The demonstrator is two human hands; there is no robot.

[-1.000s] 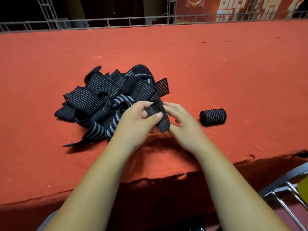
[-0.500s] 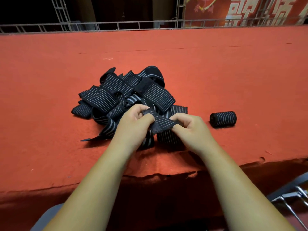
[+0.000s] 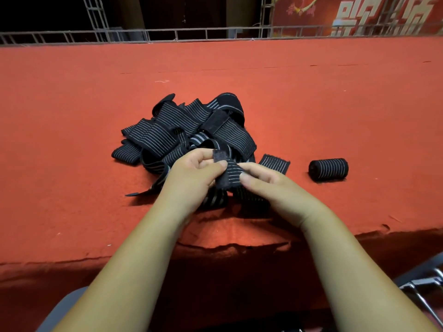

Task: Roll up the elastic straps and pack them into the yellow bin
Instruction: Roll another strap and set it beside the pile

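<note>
A red felt cloth covers the long table (image 3: 72,140), wrinkled and lifting a little along the near edge, and behind it runs a metal railing (image 3: 177,34) with a red banner (image 3: 359,17) bearing pale characters up at 1 o'clock. Both of the person's bare arms reach in from the near edge and meet over the middle of the cloth. Between them is one black strap (image 3: 229,176) with thin grey stripes. The left hand (image 3: 191,176) has its thumb and curled fingers pinched on the strap's left side, where a dark fuzzy tab (image 3: 219,156) sticks up past the fingertips. The right hand (image 3: 275,185) pinches the strap's right side between thumb and forefinger. The rest of that strap hangs down under the hands onto the cloth. The heap of loose straps (image 3: 182,125) lies tangled at 11 o'clock from the hands, its near edge right behind the left knuckles. A flat strap end (image 3: 274,164) lies on the cloth at 1 o'clock from the right hand, just beside it. One rolled strap (image 3: 328,169) rests on its side at 3 o'clock, apart from the hands and the heap. A metal chair frame (image 3: 426,283) shows at 4 o'clock, below the table edge.
</note>
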